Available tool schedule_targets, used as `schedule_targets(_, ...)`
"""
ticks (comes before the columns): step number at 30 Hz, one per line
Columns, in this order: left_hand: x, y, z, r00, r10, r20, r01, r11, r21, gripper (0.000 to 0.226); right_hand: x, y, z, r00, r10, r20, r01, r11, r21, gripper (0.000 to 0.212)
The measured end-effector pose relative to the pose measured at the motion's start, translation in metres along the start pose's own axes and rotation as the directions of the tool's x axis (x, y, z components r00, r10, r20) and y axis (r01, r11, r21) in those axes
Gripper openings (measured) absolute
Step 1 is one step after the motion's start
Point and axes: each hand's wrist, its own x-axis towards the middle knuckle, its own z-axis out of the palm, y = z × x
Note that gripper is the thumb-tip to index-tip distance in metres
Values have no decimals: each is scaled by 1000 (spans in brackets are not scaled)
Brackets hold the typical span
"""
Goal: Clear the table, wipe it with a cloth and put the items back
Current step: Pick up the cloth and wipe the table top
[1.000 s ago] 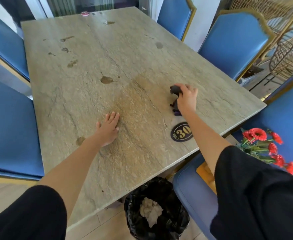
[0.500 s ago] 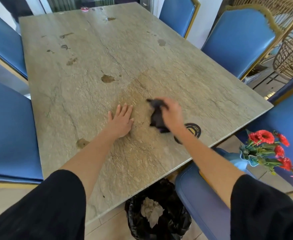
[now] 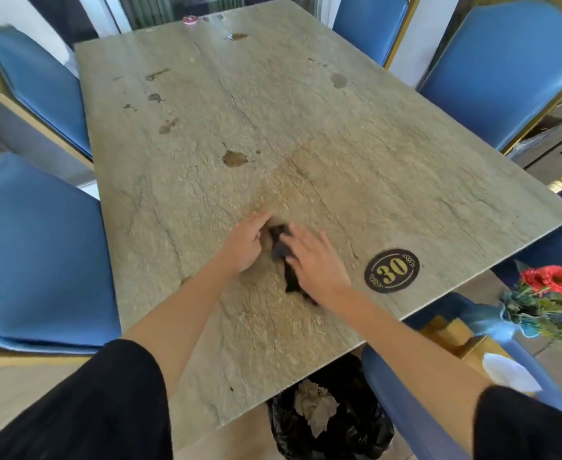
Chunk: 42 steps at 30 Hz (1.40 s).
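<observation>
Dark cloth [image 3: 281, 250] is bunched on the bench [image 3: 405, 167] between my hands, long axis toward me; right hand [image 3: 316, 263] flat on it, left hand [image 3: 245, 242] curled beside, grip unclear

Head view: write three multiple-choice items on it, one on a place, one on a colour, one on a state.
1. Where are the red flowers?
A. at the table's middle
B. off the table's right edge, over a chair seat
C. in the bin

2. What colour is the number 30 on the oval plaque?
A. gold
B. white
C. red

3. What state is the dark cloth in?
A. lying untouched at the table's far end
B. draped over a chair back
C. bunched on the table between the left hand and right hand

Key: 1 B, the blooms sit beyond the edge; 2 A, gold digits on dark ground; 3 C, both hands meet at it.
</observation>
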Motion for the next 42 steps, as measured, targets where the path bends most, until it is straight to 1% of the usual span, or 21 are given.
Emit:
schedule_targets(1, -3, -5, -7, 1000, 19, -6, -19, 1000, 12, 53, -9, -2, 2, 998, -69, 4, 68, 990, 125, 42)
schedule_targets(2, -4, -11, -16, 999, 43, 5, -43, 998, 50, 52, -9, 1, 0, 993, -116, -25, 118, 975, 190, 37)
schedule_targets(3, -4, -19, -26, 998, 63, 27, -66, 992, 112, 51, -2, 10, 1, 990, -113, -89, 129, 971, 199, 35)
schedule_targets(5, -1, -37, -47, 993, 56, 107, -84, 959, 270, 50, 23, 36, -1, 984, 32, -177, -2, 986, 166, 36)
schedule_targets(7, 7, -55, -63, 975, -6, 220, -84, 914, 397, 55, 54, 50, -10, 971, 192, -140, -182, 980, 78, 34)
schedule_targets(8, 11, -62, -69, 957, -49, 287, -82, 899, 429, 58, 67, 50, -11, 968, 227, -103, -225, 974, 32, 34)
schedule_targets(10, 16, -73, -74, 920, -84, 382, -90, 904, 417, 58, 86, 35, -6, 973, 230, -27, -231, 972, -38, 40)
schedule_targets(12, 16, -79, -77, 907, -51, 417, -109, 930, 350, 58, 88, 1, 1, 972, 225, 73, -224, 974, -28, 48)
schedule_targets(15, 14, -80, -84, 901, -17, 433, -127, 945, 301, 61, 50, -59, 16, 975, 191, 115, -191, 982, -6, 48)
schedule_targets(19, 2, -77, -89, 905, 38, 423, -206, 910, 360, 60, -26, -117, 25, 977, 198, 79, -202, 979, 41, 47)
schedule_targets(21, -9, -84, -90, 913, 76, 400, -236, 899, 369, 59, -35, -124, 22, 955, 292, 45, -294, 954, 56, 45)
schedule_targets(23, -18, -96, -94, 930, 97, 355, -240, 891, 385, 59, -17, -119, 20, 911, 413, -8, -413, 911, 0, 44)
schedule_targets(26, -22, -112, -102, 955, 76, 286, -180, 916, 359, 58, 30, -111, 19, 847, 532, -9, -531, 844, -73, 53)
schedule_targets(27, -23, -117, -105, 959, 61, 277, -154, 932, 327, 57, 45, -114, 21, 850, 526, 14, -524, 849, -72, 53)
schedule_targets(29, -27, -122, -110, 962, 33, 271, -107, 959, 264, 55, 64, -134, 29, 900, 430, 72, -423, 902, -90, 51)
schedule_targets(32, -38, -123, -115, 975, -4, 222, -42, 978, 204, 56, 55, -173, 40, 975, 145, 171, -132, 987, -87, 48)
schedule_targets(34, -48, -121, -116, 973, -10, 231, -35, 981, 191, 59, 25, -185, 45, 972, -14, 235, 20, 1000, -20, 48)
schedule_targets(36, -57, -119, -118, 964, -25, 265, -22, 985, 174, 61, -5, -180, 37, 956, -105, 273, 100, 994, 34, 47)
schedule_targets(38, -66, -119, -120, 956, -31, 293, -12, 989, 146, 61, -20, -172, 21, 943, -88, 320, 76, 996, 51, 41)
schedule_targets(40, -73, -119, -123, 954, -20, 298, -15, 993, 117, 60, -19, -177, 8, 941, 21, 338, -36, 999, 39, 44)
schedule_targets(42, -78, -120, -126, 958, -13, 286, -21, 993, 114, 57, -18, -202, 10, 957, 191, 218, -220, 968, 120, 61)
